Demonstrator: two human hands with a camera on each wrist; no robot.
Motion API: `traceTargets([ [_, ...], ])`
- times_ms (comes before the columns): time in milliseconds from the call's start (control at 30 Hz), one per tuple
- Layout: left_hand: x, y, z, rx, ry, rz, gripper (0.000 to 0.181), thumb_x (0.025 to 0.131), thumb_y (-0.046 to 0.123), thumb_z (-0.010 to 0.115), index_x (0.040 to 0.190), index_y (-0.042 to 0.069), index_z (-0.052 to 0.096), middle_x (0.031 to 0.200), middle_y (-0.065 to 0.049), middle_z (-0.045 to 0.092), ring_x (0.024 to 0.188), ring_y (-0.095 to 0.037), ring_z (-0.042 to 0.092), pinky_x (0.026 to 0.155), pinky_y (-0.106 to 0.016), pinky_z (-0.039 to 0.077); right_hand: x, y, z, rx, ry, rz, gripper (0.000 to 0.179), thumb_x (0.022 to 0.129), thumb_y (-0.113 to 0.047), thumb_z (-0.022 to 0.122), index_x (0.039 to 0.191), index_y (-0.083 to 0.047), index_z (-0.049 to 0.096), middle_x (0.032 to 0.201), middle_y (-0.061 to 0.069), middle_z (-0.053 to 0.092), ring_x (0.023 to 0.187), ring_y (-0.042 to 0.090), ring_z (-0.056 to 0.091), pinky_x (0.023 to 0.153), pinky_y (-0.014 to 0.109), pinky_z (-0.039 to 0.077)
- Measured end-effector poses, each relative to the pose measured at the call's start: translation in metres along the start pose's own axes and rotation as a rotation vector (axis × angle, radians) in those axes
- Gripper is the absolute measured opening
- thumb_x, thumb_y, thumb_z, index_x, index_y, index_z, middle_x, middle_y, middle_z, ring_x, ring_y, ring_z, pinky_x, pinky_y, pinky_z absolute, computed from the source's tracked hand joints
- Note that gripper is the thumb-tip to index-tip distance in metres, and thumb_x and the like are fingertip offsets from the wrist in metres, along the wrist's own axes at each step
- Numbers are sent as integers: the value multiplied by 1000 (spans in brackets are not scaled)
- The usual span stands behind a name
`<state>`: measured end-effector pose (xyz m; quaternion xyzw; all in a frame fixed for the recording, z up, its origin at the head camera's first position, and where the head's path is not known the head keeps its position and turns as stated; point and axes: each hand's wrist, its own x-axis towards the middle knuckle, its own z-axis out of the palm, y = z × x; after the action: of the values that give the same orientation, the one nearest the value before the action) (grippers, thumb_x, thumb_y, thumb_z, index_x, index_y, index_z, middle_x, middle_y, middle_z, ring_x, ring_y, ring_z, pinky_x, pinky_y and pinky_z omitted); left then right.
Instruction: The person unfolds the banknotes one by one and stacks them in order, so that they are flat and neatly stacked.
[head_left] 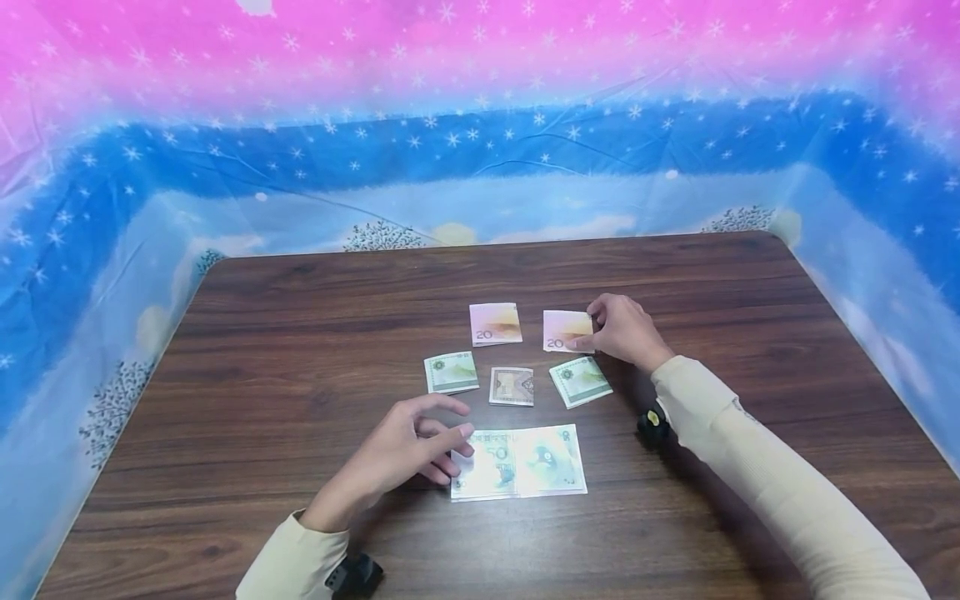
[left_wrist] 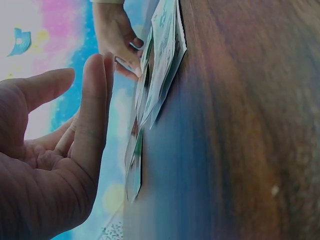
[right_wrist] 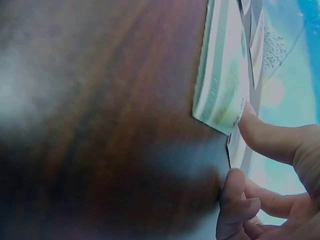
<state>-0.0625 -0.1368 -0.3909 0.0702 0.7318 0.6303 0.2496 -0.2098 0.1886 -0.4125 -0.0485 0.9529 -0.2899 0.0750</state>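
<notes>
At the table's middle, my right hand [head_left: 628, 332] holds the right side of a folded pink-and-yellow 20 banknote [head_left: 561, 325], thumb over its face and fingers at its edge. In the right wrist view the thumb [right_wrist: 270, 140] partly hides that note. My left hand [head_left: 405, 450] hovers with loosely bent fingers over the left end of a pale 50 banknote stack [head_left: 551, 462]; the left wrist view shows the hand [left_wrist: 65, 160] apart from the notes. Another folded 20 note [head_left: 495, 323] lies to the left. Two folded green notes [head_left: 452, 372] [head_left: 581, 382] flank a folded brownish note [head_left: 512, 387].
The notes lie on a dark wood-grain table [head_left: 300, 333] with rounded far corners. A snowflake-patterned pink and blue cloth [head_left: 480, 133] hangs around its back and sides. Black wrist cameras [head_left: 354, 575] sit below both cuffs, close to the tabletop.
</notes>
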Motion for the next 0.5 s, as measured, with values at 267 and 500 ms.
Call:
traceTargets([
  [267,2,-1,1,-11,-9,3,45,98,19,69,133,-6,54,94,-25,73,69,-21,71,64,-39,63,8,1,-5,35,-11,51,59,76,-26,90,114,5,57,104,17,57,93,32,53,86,46,47],
  [500,1,1,2,-30,-2,-5,45,98,17,69,133,-7,54,94,-26,73,67,-20,70,64,-38,63,9,1,-7,97,34,73,47,82,-17,85,111,2,52,94,13,56,82,28,53,73,37,44],
])
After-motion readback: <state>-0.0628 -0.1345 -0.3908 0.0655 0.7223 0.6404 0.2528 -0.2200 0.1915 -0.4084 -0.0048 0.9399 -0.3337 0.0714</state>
